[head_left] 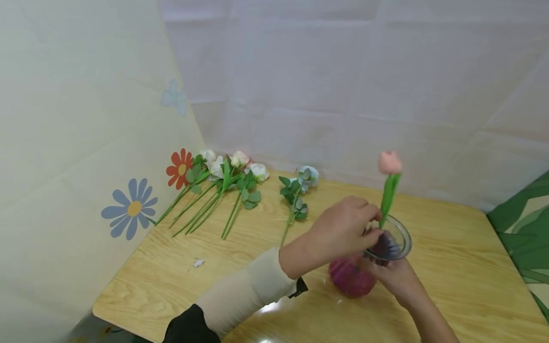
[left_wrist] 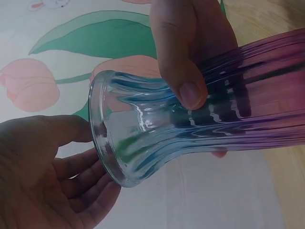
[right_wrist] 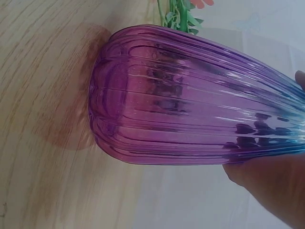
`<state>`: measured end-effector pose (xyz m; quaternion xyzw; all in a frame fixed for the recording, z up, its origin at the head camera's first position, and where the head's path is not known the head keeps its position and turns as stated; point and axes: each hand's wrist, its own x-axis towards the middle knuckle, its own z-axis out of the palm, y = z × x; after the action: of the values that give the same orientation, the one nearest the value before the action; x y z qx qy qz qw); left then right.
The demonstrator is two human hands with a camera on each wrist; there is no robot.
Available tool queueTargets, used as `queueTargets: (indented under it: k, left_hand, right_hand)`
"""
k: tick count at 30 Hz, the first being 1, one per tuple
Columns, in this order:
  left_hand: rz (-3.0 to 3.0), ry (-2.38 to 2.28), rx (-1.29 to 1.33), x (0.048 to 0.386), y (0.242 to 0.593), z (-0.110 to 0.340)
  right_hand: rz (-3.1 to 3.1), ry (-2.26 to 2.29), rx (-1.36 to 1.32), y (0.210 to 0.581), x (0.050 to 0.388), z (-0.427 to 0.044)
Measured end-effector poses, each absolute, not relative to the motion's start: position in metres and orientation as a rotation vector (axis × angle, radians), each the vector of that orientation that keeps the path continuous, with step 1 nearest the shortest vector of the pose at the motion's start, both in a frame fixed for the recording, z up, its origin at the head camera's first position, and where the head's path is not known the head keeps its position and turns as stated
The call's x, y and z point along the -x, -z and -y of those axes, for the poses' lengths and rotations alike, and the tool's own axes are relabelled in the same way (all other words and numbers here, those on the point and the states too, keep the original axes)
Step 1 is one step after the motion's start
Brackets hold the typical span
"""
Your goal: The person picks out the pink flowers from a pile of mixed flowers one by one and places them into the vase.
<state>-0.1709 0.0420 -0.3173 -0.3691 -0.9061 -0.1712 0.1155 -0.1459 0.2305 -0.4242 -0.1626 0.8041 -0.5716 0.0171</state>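
Several flowers [head_left: 226,175] lie near the worktop's [head_left: 454,233] far edge; left hand [head_left: 345,226] pinches a tulip [head_left: 390,163], bloom above its fingers; right hand [head_left: 398,278] grips the vase [head_left: 352,280].

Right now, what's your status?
Right hand grips vase. Left hand pinches pink tulip by the stem, at the rim. Other flowers lie apart, not in the way.

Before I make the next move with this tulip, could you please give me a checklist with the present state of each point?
1. Left hand pinching the tulip by its stem: ok.
2. Right hand holding the vase: ok.
3. Stem at the vase's mouth: ok.
4. Depth of the stem's lower end: cannot tell.
5. Vase base resting on the table: cannot tell.
6. Blue flower lying apart from the vase: ok.
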Motion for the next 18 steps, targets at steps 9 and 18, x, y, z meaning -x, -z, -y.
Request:
queueTargets:
  k: [9,18]
  left_hand:
    - [2.594,0.497,1.034,0.165,0.326,-0.029]
    - [2.465,0.529,0.938,0.171,0.339,-0.005]
  right_hand:
    - [-2.490,1.810,0.492,0.426,0.146,-0.231]
    - [-2.547,1.782,0.468,0.426,0.146,-0.230]
